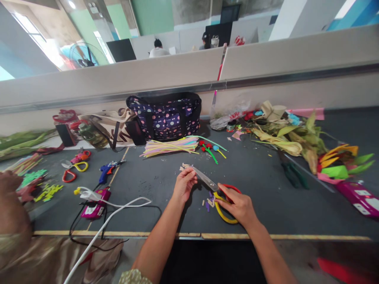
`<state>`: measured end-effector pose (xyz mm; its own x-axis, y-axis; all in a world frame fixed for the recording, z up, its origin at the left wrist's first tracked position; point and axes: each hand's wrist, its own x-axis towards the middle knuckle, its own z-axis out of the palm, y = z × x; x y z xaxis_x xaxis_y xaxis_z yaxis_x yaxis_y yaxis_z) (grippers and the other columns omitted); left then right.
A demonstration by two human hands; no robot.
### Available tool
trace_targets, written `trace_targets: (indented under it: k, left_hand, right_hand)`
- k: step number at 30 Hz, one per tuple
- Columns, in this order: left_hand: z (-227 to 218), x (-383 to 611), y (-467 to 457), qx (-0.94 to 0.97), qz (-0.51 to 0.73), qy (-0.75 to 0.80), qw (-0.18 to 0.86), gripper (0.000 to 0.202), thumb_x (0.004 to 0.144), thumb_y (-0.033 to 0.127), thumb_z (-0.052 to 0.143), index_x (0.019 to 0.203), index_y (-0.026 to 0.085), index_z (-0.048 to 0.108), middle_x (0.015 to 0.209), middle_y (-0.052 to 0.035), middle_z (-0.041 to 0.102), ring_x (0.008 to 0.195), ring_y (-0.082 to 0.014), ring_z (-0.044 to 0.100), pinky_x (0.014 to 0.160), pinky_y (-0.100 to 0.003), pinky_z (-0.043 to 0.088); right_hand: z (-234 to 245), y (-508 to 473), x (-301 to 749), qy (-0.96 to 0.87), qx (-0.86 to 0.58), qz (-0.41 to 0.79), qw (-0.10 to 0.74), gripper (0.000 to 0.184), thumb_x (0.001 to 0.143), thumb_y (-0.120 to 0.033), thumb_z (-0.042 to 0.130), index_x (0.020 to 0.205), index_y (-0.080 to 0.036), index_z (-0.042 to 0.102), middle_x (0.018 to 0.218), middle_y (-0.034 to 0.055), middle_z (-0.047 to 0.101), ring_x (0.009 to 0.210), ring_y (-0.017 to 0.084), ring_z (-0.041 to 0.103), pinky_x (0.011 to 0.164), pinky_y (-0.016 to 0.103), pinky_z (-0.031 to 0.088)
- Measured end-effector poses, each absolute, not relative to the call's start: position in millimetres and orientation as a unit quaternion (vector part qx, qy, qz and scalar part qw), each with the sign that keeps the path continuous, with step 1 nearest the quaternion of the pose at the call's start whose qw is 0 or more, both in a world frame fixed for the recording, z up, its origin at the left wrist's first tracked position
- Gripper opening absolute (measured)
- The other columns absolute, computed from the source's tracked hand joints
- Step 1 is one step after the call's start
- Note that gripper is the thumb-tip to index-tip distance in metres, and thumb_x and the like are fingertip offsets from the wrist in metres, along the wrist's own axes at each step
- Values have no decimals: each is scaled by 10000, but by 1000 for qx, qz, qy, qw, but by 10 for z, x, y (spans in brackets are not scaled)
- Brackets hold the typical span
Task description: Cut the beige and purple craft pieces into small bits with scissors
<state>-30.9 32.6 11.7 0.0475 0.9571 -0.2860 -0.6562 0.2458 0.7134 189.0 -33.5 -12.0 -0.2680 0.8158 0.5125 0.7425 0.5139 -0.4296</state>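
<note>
My right hand [238,205] is closed on a pair of scissors [206,180] with red and yellow handles, their blades pointing up and left. At the blade tips, my left hand [185,184] has its fingers pinched together; whatever they hold is too small to make out. Small beige scraps [184,165] lie just beyond the left fingertips. Purple cut pieces [209,202] are scattered on the dark table under the scissors. Farther back is a bundle of pastel pipe cleaners [170,146], with red pipe-cleaner flowers [205,146] on green stems beside it.
At left lie a blue glue gun [106,172], another pair of scissors [74,167], a magenta power strip [96,203] and a white cable [111,215]. A co-worker's arm [13,205] rests there. A patterned bag [168,116] stands behind. Pliers [294,173] and corn husks [284,142] lie right.
</note>
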Motion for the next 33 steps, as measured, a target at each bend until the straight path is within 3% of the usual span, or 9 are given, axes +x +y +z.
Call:
trace_targets:
  k: [6, 13, 26, 33]
  left_hand:
    - [155, -319, 321, 196, 589, 354, 700, 314, 589, 182, 825, 849, 154, 653, 704, 8, 663, 513, -48, 554, 518, -162, 456]
    - [220, -320, 300, 183, 593, 345, 704, 317, 574, 181, 832, 825, 158, 640, 686, 26, 640, 503, -38, 534, 499, -151, 442]
    - [165, -325, 319, 205, 608, 350, 682, 303, 610, 223, 820, 853, 122, 670, 723, -13, 661, 572, -79, 592, 530, -183, 506]
    - [162, -315, 316, 217, 618, 367, 661, 288, 583, 213, 834, 801, 129, 666, 626, 20, 619, 532, -71, 571, 533, -181, 501]
  right_hand:
    - [-89, -348, 1902, -760, -532, 39, 371, 483, 835, -443, 606, 1261, -219, 572, 1055, 48, 704, 849, 164, 683, 790, 255, 534]
    - [-110, -355, 1899, -780, -528, 40, 335, 461, 838, -462, 595, 1238, -233, 586, 944, 30, 715, 694, 131, 655, 703, 243, 517]
    - [-159, -344, 1910, -789, -519, 15, 328, 468, 852, -456, 587, 1254, -219, 586, 996, 39, 712, 735, 124, 661, 708, 228, 511]
    - [-164, -350, 1894, -795, -512, 9, 326, 466, 851, -446, 594, 1264, -232, 568, 1027, 34, 701, 761, 127, 658, 717, 232, 500]
